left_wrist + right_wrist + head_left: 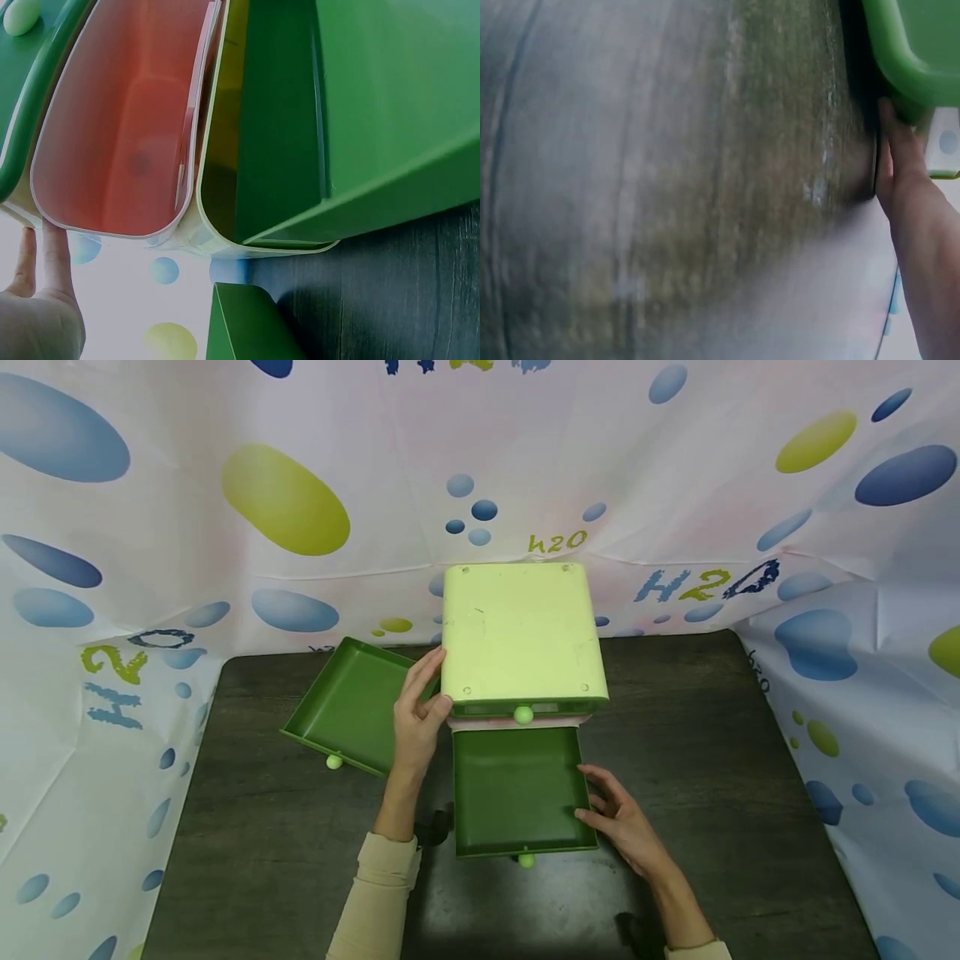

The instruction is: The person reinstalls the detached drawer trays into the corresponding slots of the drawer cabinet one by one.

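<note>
A small drawer cabinet (521, 627) with a pale yellow-green top stands at the back middle of the table. My left hand (420, 710) lies along its left side, thumb at the front corner, fingers fairly straight. In front, a green drawer (517, 793) juts out of the lowest compartment. My right hand (618, 818) holds this drawer by its right side, thumb over the rim. The left wrist view shows the pink middle compartment (135, 135) standing empty, with the top drawer's round knob (21, 16) beyond it.
Left of the cabinet, a second green drawer (345, 702) lies askew on the dark wooden table (255, 835), its round knob (333, 762) facing front. A white sheet (390, 468) with blue and yellow-green spots hangs behind the table and along both sides.
</note>
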`<state>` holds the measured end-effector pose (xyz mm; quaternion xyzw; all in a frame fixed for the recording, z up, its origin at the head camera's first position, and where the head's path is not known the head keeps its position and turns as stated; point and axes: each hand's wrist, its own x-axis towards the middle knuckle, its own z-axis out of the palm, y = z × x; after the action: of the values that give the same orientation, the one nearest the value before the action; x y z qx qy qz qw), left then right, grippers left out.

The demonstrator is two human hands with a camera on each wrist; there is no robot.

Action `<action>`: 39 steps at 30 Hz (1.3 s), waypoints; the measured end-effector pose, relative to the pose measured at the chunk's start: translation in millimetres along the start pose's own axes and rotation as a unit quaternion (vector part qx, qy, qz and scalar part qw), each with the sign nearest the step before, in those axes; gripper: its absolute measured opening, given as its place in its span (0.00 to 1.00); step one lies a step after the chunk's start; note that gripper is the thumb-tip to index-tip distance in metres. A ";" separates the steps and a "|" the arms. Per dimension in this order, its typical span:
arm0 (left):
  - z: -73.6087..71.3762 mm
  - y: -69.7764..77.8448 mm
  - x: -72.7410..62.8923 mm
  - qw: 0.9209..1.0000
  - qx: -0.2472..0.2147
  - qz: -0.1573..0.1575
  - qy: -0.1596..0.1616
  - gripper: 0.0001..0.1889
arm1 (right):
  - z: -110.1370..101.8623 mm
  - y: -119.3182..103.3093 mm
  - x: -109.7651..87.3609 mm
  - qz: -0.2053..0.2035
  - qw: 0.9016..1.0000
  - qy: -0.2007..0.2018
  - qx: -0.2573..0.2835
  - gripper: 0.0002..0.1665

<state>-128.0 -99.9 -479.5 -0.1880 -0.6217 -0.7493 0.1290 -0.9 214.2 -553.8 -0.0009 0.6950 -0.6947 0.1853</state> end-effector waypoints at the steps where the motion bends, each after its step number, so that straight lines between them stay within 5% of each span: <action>1: -0.1 -0.1 0.0 1.000 -0.001 0.000 0.000 0.40 | 0.5 -0.7 0.2 0.001 1.000 0.007 -0.017 0.41; 19: 0.9 1.3 -0.4 1.000 -0.010 0.004 0.000 0.40 | 7.4 -14.5 -6.2 -0.027 0.977 0.032 -0.207 0.47; 29: 0.8 -0.2 -0.5 1.000 -0.009 0.009 -0.001 0.40 | 7.0 -16.5 -9.1 -0.021 0.969 -0.008 -0.245 0.63; 39: 1.7 0.0 -0.9 1.000 -0.009 0.009 0.002 0.40 | 7.8 -15.2 -10.0 -0.013 0.966 -0.019 -0.258 0.69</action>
<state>-127.0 -98.2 -479.7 -0.1936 -0.6131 -0.7539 0.1355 6.6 208.7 -536.3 -0.0708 0.8468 -0.4944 0.1828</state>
